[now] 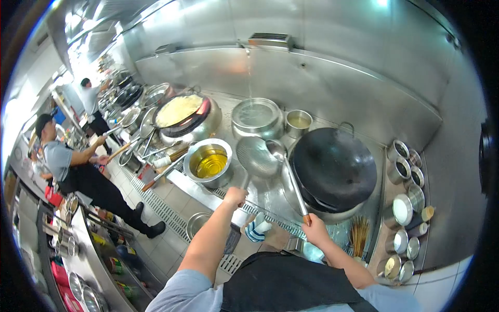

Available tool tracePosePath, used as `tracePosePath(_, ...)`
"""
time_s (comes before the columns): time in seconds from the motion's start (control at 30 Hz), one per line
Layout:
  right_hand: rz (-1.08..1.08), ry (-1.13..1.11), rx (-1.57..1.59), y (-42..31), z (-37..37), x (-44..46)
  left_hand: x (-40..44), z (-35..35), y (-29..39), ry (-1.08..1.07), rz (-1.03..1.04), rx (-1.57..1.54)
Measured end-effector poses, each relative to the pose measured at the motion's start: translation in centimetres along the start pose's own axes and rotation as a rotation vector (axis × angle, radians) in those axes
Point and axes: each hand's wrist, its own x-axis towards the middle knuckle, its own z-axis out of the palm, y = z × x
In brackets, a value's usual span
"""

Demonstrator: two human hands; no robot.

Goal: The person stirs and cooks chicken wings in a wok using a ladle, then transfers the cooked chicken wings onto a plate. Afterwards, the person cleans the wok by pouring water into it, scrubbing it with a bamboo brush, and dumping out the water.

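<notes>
My left hand (236,197) is closed around the handle of a wide perforated strainer (256,157), held over the stove top. My right hand (315,230) grips the wooden end of a long metal ladle (294,183). The ladle's bowl rests against or just over the strainer's right side; I cannot tell whether they touch. To the right of the ladle sits a black wok (335,169) with nothing visible in it. A metal pot of yellow oil (209,162) stands left of the strainer.
Water runs from a spout into a round metal basin (255,115) behind the strainer. A small pot of liquid (299,122) sits beside it. Seasoning containers (402,209) line the right edge, near a bamboo brush (359,235). A co-worker (78,166) stands left by another wok (179,112).
</notes>
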Motion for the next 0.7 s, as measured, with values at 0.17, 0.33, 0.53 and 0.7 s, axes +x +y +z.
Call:
tracePosePath(0.17,0.407,-0.369,0.963,-2.8,-2.0,0.9,-0.7,-2.3,-4.0,-0.178,-0.257,-0.38)
tracePosePath(0.33,0.641,-0.584,1.329,-5.1,2.3,1.0,-1.5,-4.5,-7.9,-0.069,-0.182,-0.243)
tracePosePath(0.53,0.665,-0.556,1.21,-7.3,11.5,0.6,-4.5,-6.3,-13.0,0.103,0.021,-0.225)
tracePosePath(0.7,0.673,-0.826,0.953,-7.5,15.9,1.2,-13.1,-9.7,-20.9,0.194,0.091,0.161)
